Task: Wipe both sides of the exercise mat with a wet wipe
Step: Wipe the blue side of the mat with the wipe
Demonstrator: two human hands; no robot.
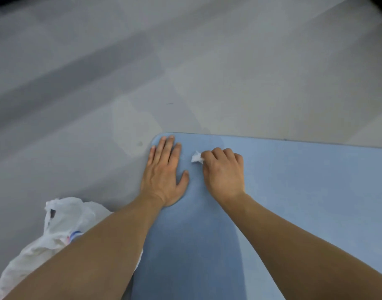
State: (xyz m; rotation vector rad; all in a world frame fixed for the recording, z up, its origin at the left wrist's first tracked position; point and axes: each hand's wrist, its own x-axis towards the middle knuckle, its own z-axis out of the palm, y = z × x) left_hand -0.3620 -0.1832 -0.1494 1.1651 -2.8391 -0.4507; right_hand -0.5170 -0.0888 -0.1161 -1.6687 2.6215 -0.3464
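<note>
At far left, a white plastic bag (55, 230) lies crumpled on the grey floor (185, 61), partly hidden behind my left forearm; a small blue-and-red print shows on it, too blurred to read. The bag sits just beside the left edge of the mat (305, 202), though my arm covers the spot where the two might meet, so I cannot tell whether they touch. My left hand (164, 172) rests palm-down on the mat's rounded far-left corner — fingers straight and close together, thumb spread out to the right. The little finger lies along the mat's left edge. The mat itself is blue and lies flat on the floor, filling the lower right of the view and running out of frame at the right and bottom. Just right of the left hand, apart from it, my right hand (223, 172) sits knuckles-up on the mat with fingers curled into a fist around the wipe (196, 158). Only a small white crumpled tuft of the wipe shows — it sticks out at the thumb side, pointing toward the left hand. A darker band of the mat's surface runs between my two forearms toward the bottom edge.
</note>
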